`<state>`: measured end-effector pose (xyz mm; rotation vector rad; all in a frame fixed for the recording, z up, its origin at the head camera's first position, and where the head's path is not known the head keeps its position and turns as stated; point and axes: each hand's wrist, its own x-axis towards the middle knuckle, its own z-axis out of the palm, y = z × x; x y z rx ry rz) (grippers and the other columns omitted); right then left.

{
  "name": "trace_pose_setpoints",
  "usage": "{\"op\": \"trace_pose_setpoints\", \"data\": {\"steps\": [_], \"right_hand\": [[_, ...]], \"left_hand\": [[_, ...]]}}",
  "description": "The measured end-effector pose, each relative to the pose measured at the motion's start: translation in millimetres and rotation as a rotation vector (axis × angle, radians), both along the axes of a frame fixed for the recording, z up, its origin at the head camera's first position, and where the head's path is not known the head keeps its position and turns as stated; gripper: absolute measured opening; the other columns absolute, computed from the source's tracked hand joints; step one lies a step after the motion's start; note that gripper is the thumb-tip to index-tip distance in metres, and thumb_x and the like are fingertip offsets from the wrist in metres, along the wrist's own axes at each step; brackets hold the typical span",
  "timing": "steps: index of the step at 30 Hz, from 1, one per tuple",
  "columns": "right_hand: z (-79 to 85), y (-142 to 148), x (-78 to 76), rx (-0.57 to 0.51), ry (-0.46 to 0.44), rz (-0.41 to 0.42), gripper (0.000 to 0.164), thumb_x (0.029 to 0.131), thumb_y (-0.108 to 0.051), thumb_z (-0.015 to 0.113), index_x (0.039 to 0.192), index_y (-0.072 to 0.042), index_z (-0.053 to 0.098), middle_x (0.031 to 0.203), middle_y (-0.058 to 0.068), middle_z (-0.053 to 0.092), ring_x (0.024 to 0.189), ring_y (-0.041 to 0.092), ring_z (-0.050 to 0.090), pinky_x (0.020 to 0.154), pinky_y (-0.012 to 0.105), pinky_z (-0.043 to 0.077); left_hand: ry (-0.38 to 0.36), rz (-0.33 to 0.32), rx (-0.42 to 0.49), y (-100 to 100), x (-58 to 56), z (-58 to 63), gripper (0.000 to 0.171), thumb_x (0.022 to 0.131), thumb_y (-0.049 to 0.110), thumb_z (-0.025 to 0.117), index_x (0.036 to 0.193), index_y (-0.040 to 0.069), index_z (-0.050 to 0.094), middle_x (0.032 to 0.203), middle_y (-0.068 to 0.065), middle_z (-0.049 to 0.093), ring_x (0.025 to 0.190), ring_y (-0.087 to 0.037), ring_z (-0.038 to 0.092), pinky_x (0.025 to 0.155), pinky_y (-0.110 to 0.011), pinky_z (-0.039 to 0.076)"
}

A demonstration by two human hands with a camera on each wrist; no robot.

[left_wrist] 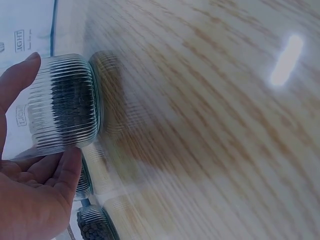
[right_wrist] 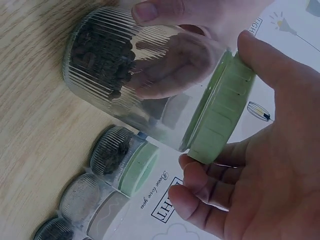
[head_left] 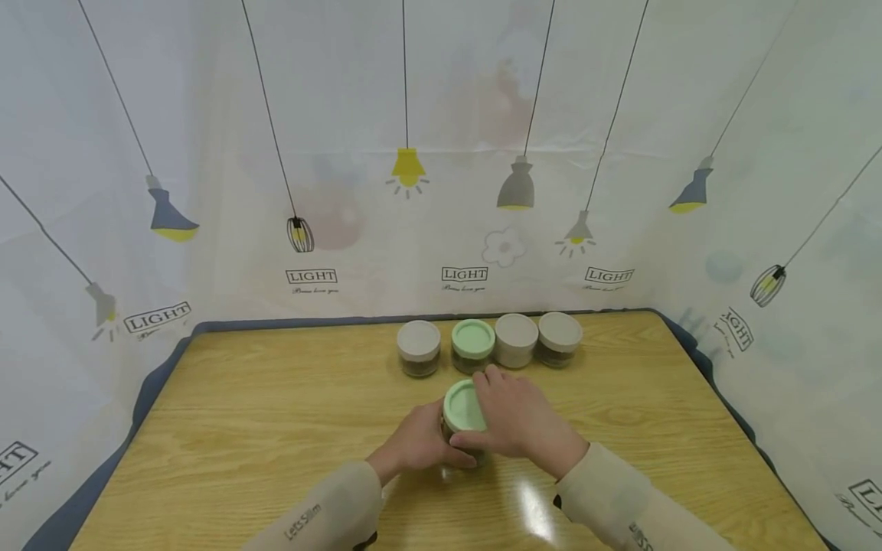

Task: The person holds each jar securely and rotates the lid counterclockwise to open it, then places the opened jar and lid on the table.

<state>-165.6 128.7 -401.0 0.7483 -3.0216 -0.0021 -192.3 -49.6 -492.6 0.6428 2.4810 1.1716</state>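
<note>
A ribbed clear glass jar (right_wrist: 150, 75) with dark pieces in its lower part stands on the wooden table. Its light green lid (right_wrist: 222, 107) is on, slightly uneven at the rim in the right wrist view. My left hand (head_left: 423, 438) grips the glass body from the left, thumb on the near side. My right hand (head_left: 518, 413) grips the green lid, thumb on one edge and fingers on the opposite edge. In the left wrist view the glass (left_wrist: 70, 102) shows its dark contents, with the left thumb and fingers on either side.
Behind the hands, several lidded jars stand in a row: one white-lidded jar (head_left: 419, 348), one green-lidded jar (head_left: 472, 346), then two more white-lidded jars (head_left: 515, 340). A printed cloth (head_left: 386, 268) rises beyond the table's (head_left: 276, 398) back edge.
</note>
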Motion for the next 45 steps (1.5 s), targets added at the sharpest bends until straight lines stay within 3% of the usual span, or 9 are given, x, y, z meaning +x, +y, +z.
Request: {"op": "trace_pose_setpoints", "data": {"steps": [16,23,27,34,45], "right_hand": [[-2.7,0,-6.2,-0.044,-0.041,-0.006,0.078,0.071,-0.073,0.068,0.106,-0.004,0.055,0.094,0.007,0.054,0.075,0.018,0.055,0.063,0.036,0.050],[-2.1,0,-6.5,-0.050,-0.075,-0.011,0.076,0.074,-0.068,0.067,0.113,-0.004,0.055,0.099,0.008,0.055,0.078,0.018,0.054,0.061,0.034,0.050],[-1.6,-2,-2.8,-0.037,-0.040,-0.008,0.080,0.075,-0.071,0.064,0.114,-0.002,0.054,0.102,0.010,0.056,0.081,0.021,0.058,0.062,0.036,0.052],[-5.2,-4,-1.3,-0.052,0.048,-0.016,0.080,0.073,-0.077,0.061,0.103,-0.003,0.055,0.092,0.009,0.054,0.071,0.020,0.056,0.056,0.036,0.051],[-8.9,3,-9.6,-0.146,-0.034,0.005,0.070,0.072,-0.073,0.065,0.103,-0.011,0.054,0.094,0.003,0.053,0.067,0.013,0.049,0.055,0.029,0.045]], "left_hand": [[0.022,0.015,0.016,0,2.2,-0.3,0.093,0.061,0.043,0.090,0.140,0.021,0.048,0.129,0.003,0.064,0.119,-0.015,0.059,0.105,-0.039,0.045],[-0.009,0.043,0.044,2,5.1,-1.5,0.095,0.061,0.045,0.090,0.142,0.024,0.046,0.132,0.005,0.062,0.122,-0.015,0.058,0.107,-0.040,0.044],[0.003,0.053,0.063,5,8.3,-1.4,0.095,0.063,0.045,0.089,0.144,0.024,0.044,0.133,0.005,0.062,0.122,-0.015,0.058,0.106,-0.039,0.045],[0.008,0.059,0.090,6,11.3,0.4,0.093,0.063,0.049,0.088,0.141,0.024,0.046,0.129,0.006,0.063,0.117,-0.012,0.060,0.101,-0.036,0.048],[-0.065,0.023,0.095,6,9.2,1.9,0.089,0.061,0.050,0.089,0.137,0.029,0.048,0.124,0.012,0.063,0.114,-0.009,0.060,0.099,-0.034,0.049]]}}
